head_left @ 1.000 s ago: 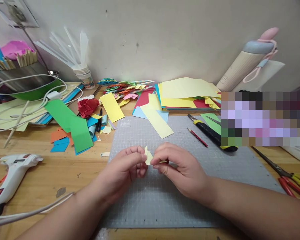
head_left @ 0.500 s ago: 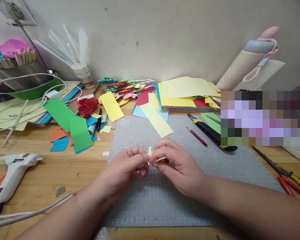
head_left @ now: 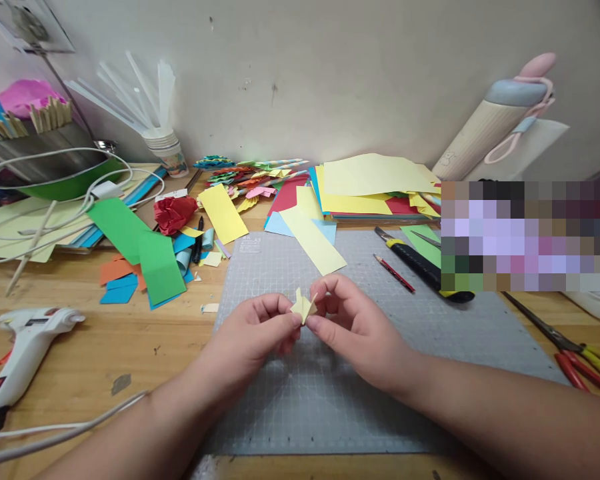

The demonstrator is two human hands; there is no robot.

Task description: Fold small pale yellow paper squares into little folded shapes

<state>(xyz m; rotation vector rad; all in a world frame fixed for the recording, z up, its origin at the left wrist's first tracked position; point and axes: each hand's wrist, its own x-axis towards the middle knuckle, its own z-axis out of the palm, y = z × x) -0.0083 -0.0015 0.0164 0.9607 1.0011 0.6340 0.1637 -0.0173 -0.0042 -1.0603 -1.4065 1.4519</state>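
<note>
A small folded piece of pale yellow paper [head_left: 304, 308] with pointed flaps is held up over the grey cutting mat [head_left: 280, 407]. My left hand [head_left: 260, 327] pinches its left side between thumb and fingers. On the other side, my right hand [head_left: 355, 327] has its thumb at the lower edge and its fingers curled behind the flaps. Beyond the hands lies a pale yellow paper strip [head_left: 315, 243], partly on the mat. A pencil [head_left: 394, 273] and a black and yellow utility knife [head_left: 420, 263] rest to the right of it.
To the left are a white glue gun [head_left: 30, 340] with its cable, green paper strips [head_left: 160, 267] and a crumpled red paper [head_left: 175, 215]. Stacked coloured paper [head_left: 375, 177] lies by the wall. Scissors [head_left: 565, 340] and a leaning bottle [head_left: 490, 120] are at the right.
The folded paper has turned and its flaps now spread apart, facing me more. My right fingers have shifted from its front edge to behind it; my left hand has barely moved.
</note>
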